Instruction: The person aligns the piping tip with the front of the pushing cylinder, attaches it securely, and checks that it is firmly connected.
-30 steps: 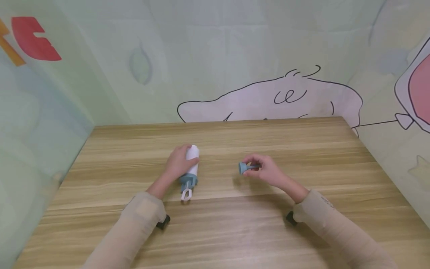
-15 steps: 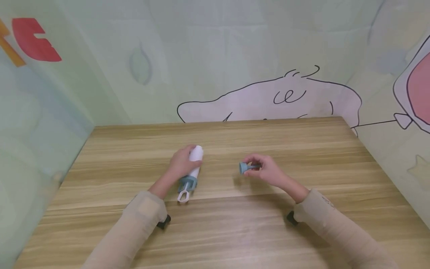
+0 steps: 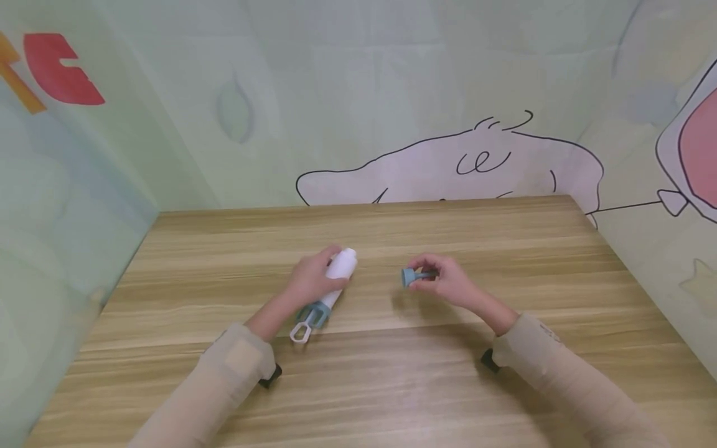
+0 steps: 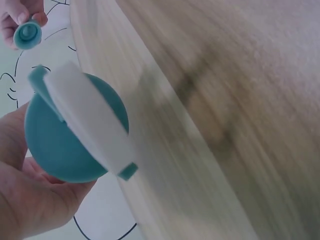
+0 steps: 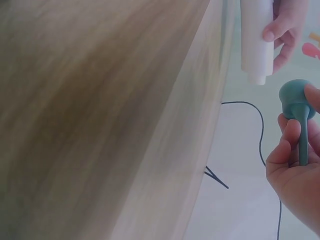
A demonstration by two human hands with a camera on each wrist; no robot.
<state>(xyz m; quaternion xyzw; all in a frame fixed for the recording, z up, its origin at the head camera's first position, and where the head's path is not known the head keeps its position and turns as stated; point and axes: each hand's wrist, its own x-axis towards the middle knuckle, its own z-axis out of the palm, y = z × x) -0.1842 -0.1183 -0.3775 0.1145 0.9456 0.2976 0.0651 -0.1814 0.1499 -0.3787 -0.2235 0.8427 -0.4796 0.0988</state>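
Note:
My left hand grips a white tube with a narrow white tip, held tilted above the table. Its near end has a teal collar and a white loop handle. The left wrist view shows that end from close by, as a round teal disc crossed by a white bar. My right hand pinches the thin stem of a small teal cup-shaped piece, its cup facing the tube. A gap separates the two. In the right wrist view, the tube's tip points towards the teal piece.
Both hands are over a wood-grain table. Behind it hangs a pale printed backdrop with cartoon drawings. A black wrist device shows beneath the left sleeve, another black device by the right.
The white tube has shifted right, towards the right hand, and turned so its tip leans right and its loop handle swings left. The right hand with the teal piece has hardly moved.

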